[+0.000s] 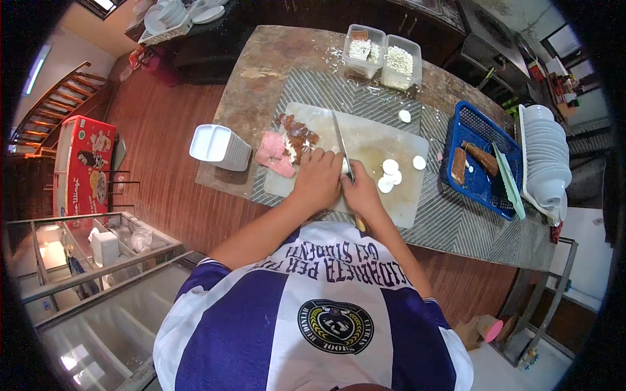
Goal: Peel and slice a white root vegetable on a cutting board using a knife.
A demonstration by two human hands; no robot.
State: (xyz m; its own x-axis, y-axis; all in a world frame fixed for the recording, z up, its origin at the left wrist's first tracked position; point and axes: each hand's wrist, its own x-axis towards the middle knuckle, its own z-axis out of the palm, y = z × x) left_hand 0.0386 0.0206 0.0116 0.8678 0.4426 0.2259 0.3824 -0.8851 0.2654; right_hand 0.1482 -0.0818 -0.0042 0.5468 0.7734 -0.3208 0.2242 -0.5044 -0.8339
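Note:
My right hand [362,197] is closed around the handle of a kitchen knife [340,140], its blade pointing away from me over a pale cutting board [394,150]. Beside the blade, my left hand [317,177] presses down with curled fingers on a small white food piece [345,167], mostly hidden by the fingers. Several round white slices [389,177] lie on the board to the right of the knife. At its left are chopped brown pieces [300,135] and a pink slab [274,154].
A stack of white containers [222,148] stands at the table's left edge. Two clear tubs [399,62] of white bits sit at the far side. To the right are a blue basket [482,159] with brown pieces and a green-handled tool, and a rack of white bowls [546,156].

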